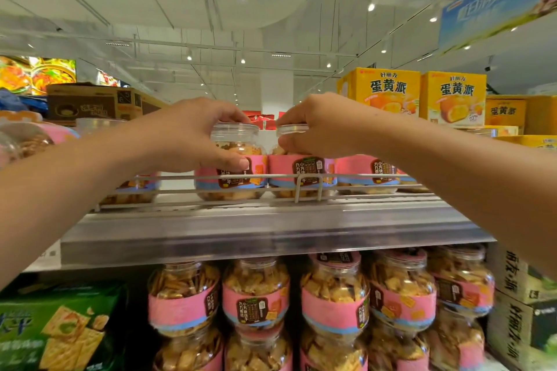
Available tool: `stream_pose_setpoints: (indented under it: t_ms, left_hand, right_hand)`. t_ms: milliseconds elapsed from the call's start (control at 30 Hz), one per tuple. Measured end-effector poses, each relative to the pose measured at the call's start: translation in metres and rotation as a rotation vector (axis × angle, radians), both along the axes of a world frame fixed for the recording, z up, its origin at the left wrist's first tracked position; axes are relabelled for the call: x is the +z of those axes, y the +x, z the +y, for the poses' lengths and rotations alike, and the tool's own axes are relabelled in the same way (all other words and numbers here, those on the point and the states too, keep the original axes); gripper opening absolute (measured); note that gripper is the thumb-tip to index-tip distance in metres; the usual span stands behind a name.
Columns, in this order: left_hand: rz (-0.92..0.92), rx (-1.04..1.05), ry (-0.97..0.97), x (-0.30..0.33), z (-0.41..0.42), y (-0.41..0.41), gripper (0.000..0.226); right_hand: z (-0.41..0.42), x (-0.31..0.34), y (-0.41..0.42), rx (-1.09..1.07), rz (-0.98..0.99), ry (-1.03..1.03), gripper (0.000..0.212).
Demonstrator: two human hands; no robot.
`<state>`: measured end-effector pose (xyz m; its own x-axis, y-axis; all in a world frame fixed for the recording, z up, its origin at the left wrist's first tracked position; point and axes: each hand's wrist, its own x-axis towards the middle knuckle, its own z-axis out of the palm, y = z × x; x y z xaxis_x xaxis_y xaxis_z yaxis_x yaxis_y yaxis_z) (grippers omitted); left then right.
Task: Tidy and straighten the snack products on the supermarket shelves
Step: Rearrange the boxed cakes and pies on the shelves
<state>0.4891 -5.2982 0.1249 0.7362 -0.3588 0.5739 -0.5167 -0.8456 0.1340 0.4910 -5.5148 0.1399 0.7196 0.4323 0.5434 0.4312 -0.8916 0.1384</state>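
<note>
Clear plastic cracker jars with pink labels stand in a row on the top shelf (271, 229) behind a wire rail (301, 175). My left hand (193, 135) grips one jar (232, 181) near its top, fingers over the lid and thumb on the label. My right hand (319, 126) grips the jar (301, 178) beside it to the right, fingers curled round its clear lid. The two jars stand upright and touch side by side. Another such jar (367, 173) stands further right, one more (132, 190) to the left under my forearm.
Yellow egg-yolk-pie boxes (388, 93) stand at the back right of the top shelf. A brown carton (90, 102) sits at the back left. On the shelf below are several stacked cracker jars (256, 295), green cracker boxes (60, 328) at left and cartons (524, 319) at right.
</note>
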Motion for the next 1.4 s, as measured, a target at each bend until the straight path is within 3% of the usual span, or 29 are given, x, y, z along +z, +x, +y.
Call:
stream_pose_setpoints:
  t_ms: [567, 700, 800, 1033, 1267, 1400]
  left_hand:
    - [-0.016, -0.041, 0.024, -0.004, -0.001, -0.008, 0.083]
    - [-0.158, -0.081, -0.185, 0.002, 0.026, -0.024, 0.045]
    - [-0.242, -0.033, -0.242, 0.005, 0.068, -0.038, 0.018]
    - [-0.255, 0.221, -0.181, 0.007, 0.164, -0.061, 0.004]
    - [-0.192, 0.167, -0.144, 0.004, 0.227, -0.055, 0.008]
    - [-0.015, 0.088, -0.007, 0.004, 0.243, -0.045, 0.041]
  right_hand:
    - [-0.001, -0.008, -0.003, -0.023, -0.008, 0.015, 0.056]
    - [0.012, -0.011, -0.009, 0.199, -0.177, 0.124, 0.048]
    - [0.048, -0.015, -0.014, 0.383, -0.179, 0.179, 0.038]
    - [0.143, -0.021, -0.011, 0.482, -0.142, 0.076, 0.039]
    - [0.183, -0.004, 0.002, 0.318, -0.113, 0.204, 0.037]
    - [0.194, -0.007, 0.004, 0.287, 0.035, 0.251, 0.039]
